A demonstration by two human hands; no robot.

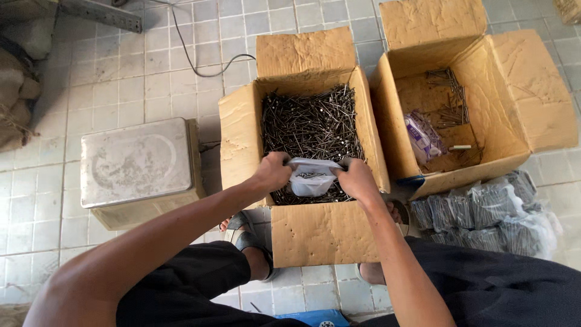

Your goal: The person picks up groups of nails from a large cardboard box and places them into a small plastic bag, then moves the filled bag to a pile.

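A pale tiled floor point(121, 85) fills the frame, and I am crouched over it with my knees spread at the bottom edge. Dead centre sits the big open cardboard box point(324, 233), brimming with dark loose nails point(311, 124). To its right, upper right of the frame, a second cardboard box point(520, 91) is nearly empty: a scatter of nails along its far wall and a small purple-printed packet point(423, 138) on its bottom. On the left stands a metal weighing scale point(136, 163) with a worn square platter, and at the lower right lies a heap of clear bags already filled with nails point(484, 215). A black cable point(187, 54) snakes across the tiles at the top.

Over the near end of the nail box I hold a small clear plastic bag point(311, 178), a few nails showing inside it. My left hand point(273, 171) is pinched shut on its left rim, my right hand point(357, 178) pinched shut on its right rim, so the mouth is stretched side to side between them, facing up. The bag hangs just above the nail heap, equally close to both hands; the nails lie directly beneath and beyond it, toward the top of the frame.
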